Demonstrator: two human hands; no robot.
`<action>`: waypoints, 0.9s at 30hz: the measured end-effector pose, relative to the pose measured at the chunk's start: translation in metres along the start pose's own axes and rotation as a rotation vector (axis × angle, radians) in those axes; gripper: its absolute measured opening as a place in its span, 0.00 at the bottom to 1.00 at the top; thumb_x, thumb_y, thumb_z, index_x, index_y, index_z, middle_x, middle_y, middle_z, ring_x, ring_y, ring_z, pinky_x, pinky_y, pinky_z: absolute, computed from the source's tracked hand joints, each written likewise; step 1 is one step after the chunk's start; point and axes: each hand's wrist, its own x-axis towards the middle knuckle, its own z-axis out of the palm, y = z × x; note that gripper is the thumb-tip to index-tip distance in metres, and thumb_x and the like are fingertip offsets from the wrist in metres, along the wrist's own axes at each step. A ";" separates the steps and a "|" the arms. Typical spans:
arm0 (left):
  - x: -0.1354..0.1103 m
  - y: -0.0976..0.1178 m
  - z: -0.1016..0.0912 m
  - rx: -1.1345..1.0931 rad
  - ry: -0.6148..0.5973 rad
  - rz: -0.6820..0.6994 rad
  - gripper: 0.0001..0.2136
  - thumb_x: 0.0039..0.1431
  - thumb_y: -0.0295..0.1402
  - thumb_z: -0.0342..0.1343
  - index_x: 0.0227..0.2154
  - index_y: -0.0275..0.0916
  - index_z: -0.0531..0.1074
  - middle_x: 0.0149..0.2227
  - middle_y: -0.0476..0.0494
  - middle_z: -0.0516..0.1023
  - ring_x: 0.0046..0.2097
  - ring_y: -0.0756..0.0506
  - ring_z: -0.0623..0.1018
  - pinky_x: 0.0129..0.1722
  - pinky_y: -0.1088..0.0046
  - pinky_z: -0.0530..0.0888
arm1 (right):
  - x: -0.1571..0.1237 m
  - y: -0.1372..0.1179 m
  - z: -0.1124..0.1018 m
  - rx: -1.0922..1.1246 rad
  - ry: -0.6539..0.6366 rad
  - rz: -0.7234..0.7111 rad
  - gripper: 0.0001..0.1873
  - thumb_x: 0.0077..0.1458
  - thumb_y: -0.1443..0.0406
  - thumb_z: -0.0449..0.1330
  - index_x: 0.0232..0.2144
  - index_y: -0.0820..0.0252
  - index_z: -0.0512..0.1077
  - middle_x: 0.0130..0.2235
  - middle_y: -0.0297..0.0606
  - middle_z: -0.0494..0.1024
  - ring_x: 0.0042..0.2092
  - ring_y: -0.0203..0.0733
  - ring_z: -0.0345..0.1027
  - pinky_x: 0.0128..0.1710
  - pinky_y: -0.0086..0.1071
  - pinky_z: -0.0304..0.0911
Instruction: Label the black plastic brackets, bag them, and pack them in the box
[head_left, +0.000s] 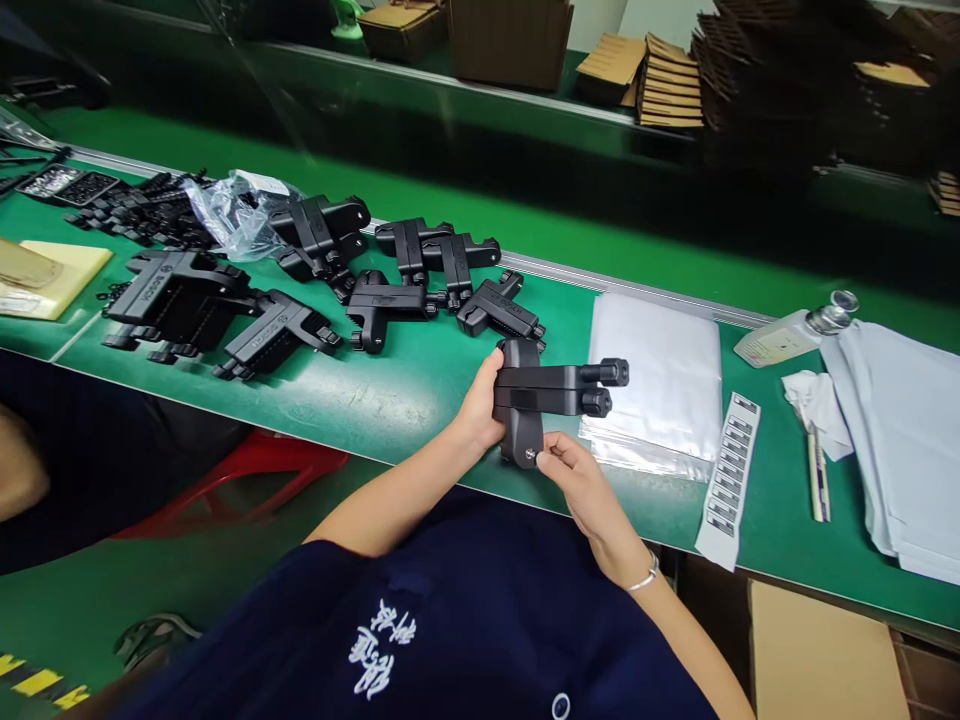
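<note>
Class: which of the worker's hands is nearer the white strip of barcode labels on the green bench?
Right. The right hand, pinching the base of the black plastic bracket, lies left of the white barcode-label strip; the left hand grips the bracket's other side, farther off.

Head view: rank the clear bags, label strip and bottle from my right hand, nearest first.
1. Clear bags, just right of the right hand.
2. Label strip, farther right near the front edge.
3. Bottle, farthest right and back.
</note>
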 end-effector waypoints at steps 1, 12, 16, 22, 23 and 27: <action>0.000 0.000 0.000 -0.002 0.001 -0.014 0.19 0.56 0.49 0.59 0.30 0.35 0.75 0.24 0.48 0.77 0.24 0.49 0.74 0.28 0.73 0.71 | 0.001 0.001 0.004 0.013 0.008 -0.005 0.13 0.50 0.54 0.65 0.32 0.57 0.72 0.32 0.31 0.72 0.36 0.37 0.64 0.41 0.33 0.61; -0.013 -0.007 -0.001 0.269 -0.187 0.215 0.22 0.52 0.52 0.64 0.38 0.35 0.76 0.35 0.44 0.81 0.41 0.43 0.79 0.43 0.70 0.74 | -0.006 -0.007 -0.028 0.178 0.316 -0.416 0.37 0.45 0.57 0.72 0.56 0.48 0.64 0.54 0.39 0.73 0.53 0.42 0.70 0.56 0.40 0.65; -0.031 -0.004 0.008 0.559 -0.615 0.229 0.38 0.53 0.53 0.63 0.63 0.41 0.63 0.61 0.36 0.70 0.63 0.35 0.67 0.59 0.62 0.66 | -0.004 -0.007 -0.048 0.388 0.453 -0.343 0.19 0.49 0.56 0.69 0.43 0.52 0.72 0.38 0.32 0.80 0.40 0.37 0.74 0.45 0.35 0.72; -0.039 0.003 0.025 0.890 -0.842 0.199 0.45 0.54 0.38 0.63 0.70 0.45 0.42 0.63 0.33 0.63 0.61 0.36 0.68 0.59 0.56 0.66 | -0.001 0.008 -0.053 0.663 0.427 -0.170 0.19 0.48 0.50 0.66 0.39 0.52 0.77 0.41 0.34 0.83 0.45 0.43 0.76 0.52 0.39 0.72; -0.038 0.002 0.028 0.922 -0.843 0.224 0.43 0.54 0.36 0.62 0.69 0.45 0.45 0.60 0.34 0.65 0.59 0.37 0.69 0.59 0.57 0.66 | -0.002 0.010 -0.051 0.652 0.409 -0.155 0.19 0.48 0.49 0.65 0.40 0.51 0.77 0.42 0.34 0.82 0.47 0.44 0.76 0.53 0.40 0.71; -0.036 -0.001 0.037 0.958 -0.810 0.283 0.29 0.55 0.35 0.60 0.59 0.42 0.59 0.46 0.42 0.72 0.46 0.43 0.74 0.49 0.64 0.71 | -0.009 0.018 -0.046 0.485 0.322 -0.171 0.24 0.56 0.43 0.56 0.45 0.50 0.76 0.43 0.34 0.82 0.53 0.44 0.73 0.57 0.42 0.67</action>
